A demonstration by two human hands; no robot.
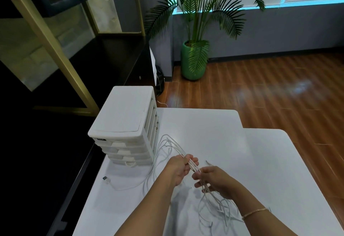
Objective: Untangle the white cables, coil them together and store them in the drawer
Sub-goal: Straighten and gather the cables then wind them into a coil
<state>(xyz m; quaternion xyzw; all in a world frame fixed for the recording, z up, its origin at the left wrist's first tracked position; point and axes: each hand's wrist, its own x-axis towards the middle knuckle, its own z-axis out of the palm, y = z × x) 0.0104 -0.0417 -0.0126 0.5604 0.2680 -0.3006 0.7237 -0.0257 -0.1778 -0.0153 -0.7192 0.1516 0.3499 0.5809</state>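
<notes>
Several white cables run as one bundle through both hands above the white table. My left hand grips the bundle near its middle, fingers curled round the strands. Just to its right, my right hand pinches the same strands lower down. Loops arch up toward the drawer unit, and loose ends trail on the table by my right wrist. One cable's plug lies on the table at the left. The white drawer unit stands at the table's left, its drawers closed.
A black and gold shelf fills the left side beyond the table's edge. A potted palm in a green pot stands on the wooden floor behind. A thin cable tip lies on the table to the right of my hands.
</notes>
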